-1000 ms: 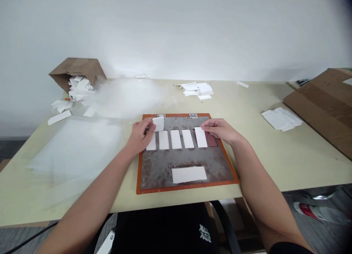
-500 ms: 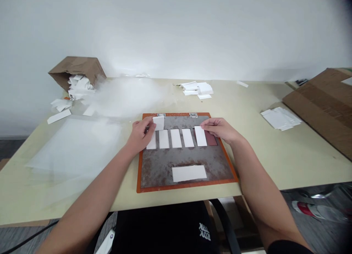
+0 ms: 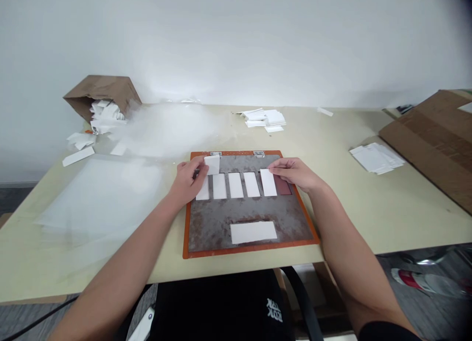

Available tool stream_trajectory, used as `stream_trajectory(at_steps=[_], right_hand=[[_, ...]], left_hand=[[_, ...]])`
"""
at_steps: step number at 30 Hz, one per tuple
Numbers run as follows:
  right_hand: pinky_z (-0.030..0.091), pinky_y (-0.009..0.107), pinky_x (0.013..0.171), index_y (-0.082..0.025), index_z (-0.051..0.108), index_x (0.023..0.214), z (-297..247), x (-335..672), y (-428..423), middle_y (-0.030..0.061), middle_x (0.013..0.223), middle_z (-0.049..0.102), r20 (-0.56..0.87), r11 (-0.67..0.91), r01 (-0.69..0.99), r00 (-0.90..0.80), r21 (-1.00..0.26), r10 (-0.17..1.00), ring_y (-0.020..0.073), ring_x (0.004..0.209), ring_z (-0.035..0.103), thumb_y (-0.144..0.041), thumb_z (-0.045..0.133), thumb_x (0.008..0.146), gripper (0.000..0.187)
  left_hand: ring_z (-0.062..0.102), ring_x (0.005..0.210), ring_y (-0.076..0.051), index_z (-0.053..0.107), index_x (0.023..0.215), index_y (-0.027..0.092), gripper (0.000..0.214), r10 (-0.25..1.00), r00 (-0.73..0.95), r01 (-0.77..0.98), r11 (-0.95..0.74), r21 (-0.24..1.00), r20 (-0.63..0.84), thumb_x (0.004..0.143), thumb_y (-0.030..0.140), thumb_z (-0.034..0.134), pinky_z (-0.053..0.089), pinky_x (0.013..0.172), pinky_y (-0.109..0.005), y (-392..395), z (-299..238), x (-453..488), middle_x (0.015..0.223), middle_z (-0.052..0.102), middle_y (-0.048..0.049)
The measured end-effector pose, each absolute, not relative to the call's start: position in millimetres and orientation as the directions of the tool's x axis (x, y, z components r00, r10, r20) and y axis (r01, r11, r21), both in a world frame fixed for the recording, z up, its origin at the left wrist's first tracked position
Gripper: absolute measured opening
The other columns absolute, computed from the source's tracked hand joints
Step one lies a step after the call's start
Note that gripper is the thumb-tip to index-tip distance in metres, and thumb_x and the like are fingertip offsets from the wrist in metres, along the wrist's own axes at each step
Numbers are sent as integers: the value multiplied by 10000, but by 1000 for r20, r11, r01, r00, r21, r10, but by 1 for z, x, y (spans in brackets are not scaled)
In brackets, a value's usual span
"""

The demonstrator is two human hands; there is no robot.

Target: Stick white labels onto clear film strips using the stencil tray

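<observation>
My left hand [image 3: 189,179] pinches a small white card [image 3: 212,164], raised at the top of the leftmost white strip [image 3: 202,190]. Several white strips [image 3: 236,185] lie side by side on a rusty steel plate [image 3: 250,208] with an orange rim [image 3: 186,223]. My right hand [image 3: 295,174] has its fingertips on the upper end of the rightmost white strip [image 3: 268,182], next to a reddish-brown strip [image 3: 282,186]. A wider white rectangle [image 3: 253,232] lies near the plate's front edge, away from both hands.
A tipped brown paper bag [image 3: 99,91] spills white scraps at the back left. A translucent plastic sheet [image 3: 103,203] lies on the table's left side. White card stacks [image 3: 263,118] sit behind the plate, with another stack [image 3: 376,159] beside a cardboard sheet [image 3: 431,139] at right.
The whole view has drifted up slightly. My hands, the raised card and the strips keep the same positions relative to the plate.
</observation>
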State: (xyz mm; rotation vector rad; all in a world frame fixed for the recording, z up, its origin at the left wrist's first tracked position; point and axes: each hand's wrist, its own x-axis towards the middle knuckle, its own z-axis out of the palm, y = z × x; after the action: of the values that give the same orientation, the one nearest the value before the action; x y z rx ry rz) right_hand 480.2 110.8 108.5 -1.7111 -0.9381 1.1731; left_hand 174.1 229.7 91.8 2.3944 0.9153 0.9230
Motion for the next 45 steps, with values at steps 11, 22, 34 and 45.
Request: stream_trajectory(at_steps=[11, 22, 34, 45], right_hand=[[437, 314, 723, -158, 746, 878, 104, 481, 110, 57, 835, 665, -233, -308, 242, 296, -920, 926, 161, 757, 549, -479, 829, 611, 425], [360, 283, 627, -163, 756, 940, 111, 476, 105, 14, 813, 477, -141, -227, 411, 229, -883, 963, 95, 638, 428, -531, 817, 615, 495], [342, 267, 557, -201, 764, 958, 110, 470, 104, 30, 822, 505, -94, -189, 550, 197, -813, 976, 104, 637, 416, -582, 799, 620, 510], [364, 273, 553, -208, 760, 987, 109, 474, 100, 25, 833, 500, -120, -193, 532, 170, -824, 978, 92, 613, 408, -519, 817, 615, 488]], left_hand=[[583, 815, -157, 560, 964, 191, 238, 707, 567, 429, -692, 581, 423, 970, 353, 385, 415, 864, -347, 230, 92, 174, 870, 640, -39], [554, 765, -137, 563, 952, 181, 215, 697, 570, 417, -701, 578, 435, 978, 318, 400, 402, 854, -335, 229, 93, 173, 848, 620, -25], [582, 805, -157, 559, 1016, 194, 229, 706, 564, 427, -694, 580, 429, 972, 339, 387, 410, 876, -354, 230, 91, 173, 882, 642, -37], [589, 805, -157, 565, 1015, 189, 234, 708, 565, 422, -689, 589, 424, 965, 340, 394, 407, 872, -356, 229, 93, 174, 900, 658, -37]])
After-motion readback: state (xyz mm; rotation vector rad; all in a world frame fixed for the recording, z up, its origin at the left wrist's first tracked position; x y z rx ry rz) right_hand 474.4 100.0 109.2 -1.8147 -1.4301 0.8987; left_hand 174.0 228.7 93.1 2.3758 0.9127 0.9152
